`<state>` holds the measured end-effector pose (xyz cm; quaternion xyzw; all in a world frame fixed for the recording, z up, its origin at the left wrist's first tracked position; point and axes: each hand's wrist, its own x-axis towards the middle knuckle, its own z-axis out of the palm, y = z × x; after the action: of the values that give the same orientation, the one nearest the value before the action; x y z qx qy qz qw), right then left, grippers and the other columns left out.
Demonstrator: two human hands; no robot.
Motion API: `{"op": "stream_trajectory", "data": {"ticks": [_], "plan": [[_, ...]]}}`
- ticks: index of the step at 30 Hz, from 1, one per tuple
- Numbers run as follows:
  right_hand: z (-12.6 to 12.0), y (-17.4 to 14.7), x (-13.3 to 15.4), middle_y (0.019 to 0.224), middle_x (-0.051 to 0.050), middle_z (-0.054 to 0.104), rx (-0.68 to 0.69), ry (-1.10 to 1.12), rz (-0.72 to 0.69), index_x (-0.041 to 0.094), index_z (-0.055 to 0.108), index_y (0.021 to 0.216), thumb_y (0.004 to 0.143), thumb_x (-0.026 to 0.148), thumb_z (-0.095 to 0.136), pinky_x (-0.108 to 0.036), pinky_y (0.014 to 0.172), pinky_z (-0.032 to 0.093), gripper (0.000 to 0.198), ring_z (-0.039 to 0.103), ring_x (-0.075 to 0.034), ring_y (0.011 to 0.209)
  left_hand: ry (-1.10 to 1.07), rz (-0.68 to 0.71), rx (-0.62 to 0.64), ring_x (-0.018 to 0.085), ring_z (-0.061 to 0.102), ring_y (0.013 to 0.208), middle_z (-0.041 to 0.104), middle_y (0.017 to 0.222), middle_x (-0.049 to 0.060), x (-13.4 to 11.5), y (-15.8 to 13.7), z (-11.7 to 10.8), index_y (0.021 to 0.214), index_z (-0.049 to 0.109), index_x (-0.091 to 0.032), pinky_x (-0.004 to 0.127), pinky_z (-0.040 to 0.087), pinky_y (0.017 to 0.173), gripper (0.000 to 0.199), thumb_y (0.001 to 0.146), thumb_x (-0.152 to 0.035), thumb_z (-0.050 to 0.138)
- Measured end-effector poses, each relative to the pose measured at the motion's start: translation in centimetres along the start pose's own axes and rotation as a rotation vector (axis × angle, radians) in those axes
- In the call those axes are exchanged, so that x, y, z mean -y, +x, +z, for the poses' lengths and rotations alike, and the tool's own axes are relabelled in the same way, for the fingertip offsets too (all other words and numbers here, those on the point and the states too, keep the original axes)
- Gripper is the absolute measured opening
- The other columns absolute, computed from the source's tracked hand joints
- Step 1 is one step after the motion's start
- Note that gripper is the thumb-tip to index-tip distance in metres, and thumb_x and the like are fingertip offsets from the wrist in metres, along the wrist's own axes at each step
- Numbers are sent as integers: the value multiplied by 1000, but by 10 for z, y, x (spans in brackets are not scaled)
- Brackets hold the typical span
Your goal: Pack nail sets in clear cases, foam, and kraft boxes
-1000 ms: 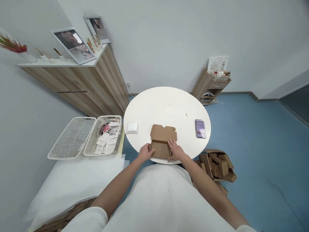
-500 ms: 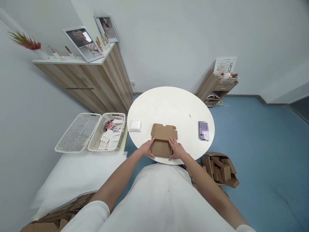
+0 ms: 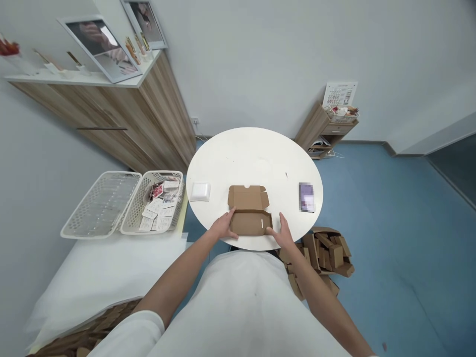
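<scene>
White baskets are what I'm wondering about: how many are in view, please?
3: an outer basket and an inner basket side by side left of the round table, and a small basket atop the low wooden cabinet.

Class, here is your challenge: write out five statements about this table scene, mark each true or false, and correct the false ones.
1. The cardboard box lies open on the white table. True.
2. The left hand is well away from the box. False: the left hand touches its left end.
3. The white packet is left of the box. True.
4. The purple item is in the box. False: the purple item lies on the table, to the right.
5. Small cards lie in a white basket. True.
</scene>
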<state>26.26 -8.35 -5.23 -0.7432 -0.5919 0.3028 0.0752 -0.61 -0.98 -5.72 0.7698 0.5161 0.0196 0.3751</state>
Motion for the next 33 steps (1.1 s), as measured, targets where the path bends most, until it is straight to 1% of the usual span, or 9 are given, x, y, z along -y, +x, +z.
{"op": "stream_trajectory", "data": {"ticks": [4, 7, 9, 13, 17, 23, 28, 31, 33], "plan": [[2, -7, -17, 141, -13, 27, 65, 396, 209, 15, -8, 139, 85, 51, 20, -35, 89, 42, 70, 44, -23, 117, -17, 3, 6, 32, 47, 110, 46, 123, 15, -2, 0, 1, 138, 7, -20, 35, 38, 85, 123, 41, -44, 78], [4, -2, -14, 133, -14, 40, 28, 688, 260, 16, 14, 138, 79, 49, 41, -32, 82, 46, 73, 52, -22, 109, -25, -6, 25, 33, 47, 110, 46, 124, 14, -5, 1, 2, 138, 5, -22, 35, 39, 85, 125, 40, -45, 78], [5, 4, -9, 127, -13, 46, -12, 766, 282, 17, 26, 134, 68, 42, 58, -29, 78, 47, 77, 54, -21, 104, -11, -21, 44, 34, 48, 108, 48, 122, 14, -8, 1, 3, 138, 3, -23, 36, 40, 82, 126, 39, -46, 77], [3, 13, 0, 114, -9, 57, -34, 776, 276, 17, 46, 120, 61, 23, 59, -27, 75, 47, 61, 57, -19, 96, 24, -46, 68, 35, 51, 104, 53, 117, 15, -13, -1, 1, 138, 3, -23, 36, 41, 77, 125, 40, -49, 76], [-9, 12, 6, 102, -5, 63, 4, 763, 226, 18, 58, 102, 62, 18, 48, -26, 74, 47, 42, 58, -17, 88, 24, -59, 64, 36, 53, 101, 55, 113, 15, -14, -3, -2, 138, 5, -23, 36, 41, 75, 125, 39, -50, 76], [-17, 1, 24, 104, -4, 61, 75, 700, 74, 21, 55, 109, 65, 22, 48, -27, 71, 47, 44, 57, -15, 81, 20, -62, 44, 36, 54, 98, 57, 109, 15, -18, -5, -1, 138, 8, -23, 36, 41, 73, 123, 38, -49, 75], [-11, 4, 30, 110, -8, 53, 85, 614, 95, 19, 45, 119, 70, 41, 52, -25, 68, 47, 55, 56, -14, 80, 11, -50, 38, 35, 54, 98, 57, 109, 14, -18, -5, 2, 138, 6, -23, 35, 41, 73, 124, 38, -49, 75], [-8, 8, 27, 105, -8, 56, 103, 539, 123, 18, 47, 113, 77, 46, 41, -24, 64, 47, 46, 57, -13, 79, 38, -52, 41, 34, 56, 95, 59, 106, 14, -17, -5, 3, 138, 6, -22, 34, 41, 71, 123, 40, -50, 75], [-7, 9, 23, 93, -7, 59, 116, 473, 134, 17, 52, 102, 77, 45, 41, -24, 61, 46, 39, 58, -13, 72, 55, -51, 51, 33, 57, 93, 60, 102, 13, -17, -6, 4, 138, 5, -21, 34, 41, 70, 122, 42, -50, 74]]}}
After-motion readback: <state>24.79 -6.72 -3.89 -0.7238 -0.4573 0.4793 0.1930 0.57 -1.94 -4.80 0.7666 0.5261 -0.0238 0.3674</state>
